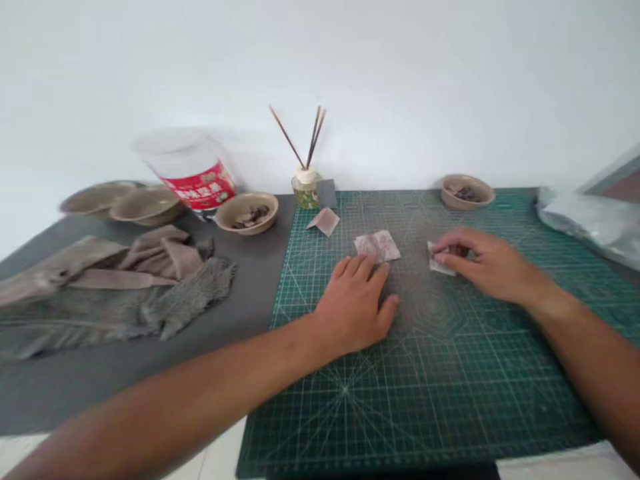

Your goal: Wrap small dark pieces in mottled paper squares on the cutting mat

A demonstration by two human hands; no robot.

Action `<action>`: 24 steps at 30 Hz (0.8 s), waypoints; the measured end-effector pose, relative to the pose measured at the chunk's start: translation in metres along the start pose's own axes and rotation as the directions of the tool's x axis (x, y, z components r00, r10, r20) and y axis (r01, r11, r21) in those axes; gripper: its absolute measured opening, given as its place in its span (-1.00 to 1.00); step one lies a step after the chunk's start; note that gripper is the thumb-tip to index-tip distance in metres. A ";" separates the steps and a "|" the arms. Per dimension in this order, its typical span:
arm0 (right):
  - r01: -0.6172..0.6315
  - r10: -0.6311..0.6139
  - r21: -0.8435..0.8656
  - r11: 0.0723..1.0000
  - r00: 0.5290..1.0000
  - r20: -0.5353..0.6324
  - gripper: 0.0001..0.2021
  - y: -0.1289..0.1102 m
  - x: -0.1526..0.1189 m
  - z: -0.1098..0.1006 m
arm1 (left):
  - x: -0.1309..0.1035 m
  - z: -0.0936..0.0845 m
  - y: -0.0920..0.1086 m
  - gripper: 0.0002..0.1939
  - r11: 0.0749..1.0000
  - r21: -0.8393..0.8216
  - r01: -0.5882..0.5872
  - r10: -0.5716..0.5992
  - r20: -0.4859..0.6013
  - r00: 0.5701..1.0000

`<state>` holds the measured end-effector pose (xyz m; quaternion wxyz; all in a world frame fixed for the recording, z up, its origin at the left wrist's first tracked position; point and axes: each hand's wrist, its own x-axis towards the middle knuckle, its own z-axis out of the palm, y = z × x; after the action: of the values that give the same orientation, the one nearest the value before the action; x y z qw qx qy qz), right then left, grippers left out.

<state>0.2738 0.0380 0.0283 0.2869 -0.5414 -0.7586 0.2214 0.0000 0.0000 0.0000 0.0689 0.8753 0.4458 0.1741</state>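
Observation:
My left hand (357,303) lies flat on the green cutting mat (400,407), palm down with the fingers stretched out. Its fingertips touch the near edge of a whitish, creased, faintly patterned piece (383,245), which could be paper or cloth. To the right, my right hand (493,263) is closed in a pinch at a small white piece (441,268) on the mat. The fingers cover part of that piece. A small pinkish folded piece (326,220) stands like a tent near the mat's far left corner.
A reed diffuser (305,190) stands by the wall beside a small grey card (327,194). Bowls with dark scraps stand left (249,223) and right (467,200). Further left are a clear red-labelled jar (203,187), two more bowls and crumpled cloth (165,280). A plastic bag (590,217) lies right.

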 end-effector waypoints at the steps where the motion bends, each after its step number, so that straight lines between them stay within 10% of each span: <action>1: -0.014 0.015 0.106 0.994 1.000 -0.004 -0.82 -0.006 -0.004 0.005 | -0.002 -0.002 0.003 -0.48 0.999 -0.022 -0.027 0.028 0.025 0.999; 5: -0.076 0.049 0.568 0.819 0.997 0.064 -0.79 -0.030 -0.016 0.025 | -0.007 -0.006 0.010 -0.57 0.978 -0.174 -0.117 0.118 -0.003 0.993; 9: -0.178 0.032 0.863 0.473 0.982 0.185 -0.81 -0.047 -0.017 0.041 | -0.004 -0.004 0.011 -0.52 0.912 -0.350 -0.213 0.117 -0.276 0.954; 17: -0.326 -0.027 0.919 0.221 0.940 0.340 -0.83 -0.055 -0.026 0.054 | 0.003 -0.009 0.003 -0.85 0.859 -0.362 -0.362 0.087 -0.594 0.800; 24: -0.370 -0.055 0.919 0.135 0.923 0.380 -0.80 -0.056 -0.028 0.054 | 0.004 -0.010 0.003 -0.86 0.783 -0.504 -0.364 0.055 -0.527 0.848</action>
<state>0.2058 -0.0076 0.0193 0.4142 -0.2570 -0.4030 0.7746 0.0009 0.0007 0.0110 0.2011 0.7832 0.2688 0.5234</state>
